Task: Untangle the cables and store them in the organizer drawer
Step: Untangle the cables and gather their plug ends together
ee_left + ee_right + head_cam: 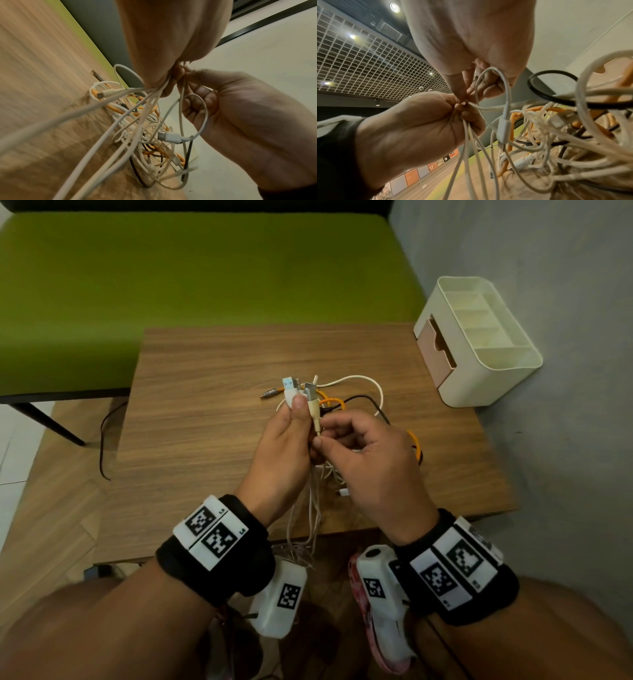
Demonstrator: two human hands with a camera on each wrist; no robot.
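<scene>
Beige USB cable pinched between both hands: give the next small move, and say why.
Probably draw the beige USB cable up and out of the tangle with the right hand, while the left hand holds the plugs. Its cord runs down into loops of white, orange and black cable on the table.

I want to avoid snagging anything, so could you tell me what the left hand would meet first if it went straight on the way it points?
Probably the tangled cables on the wooden table, just beyond the left hand; depth is unclear.
</scene>
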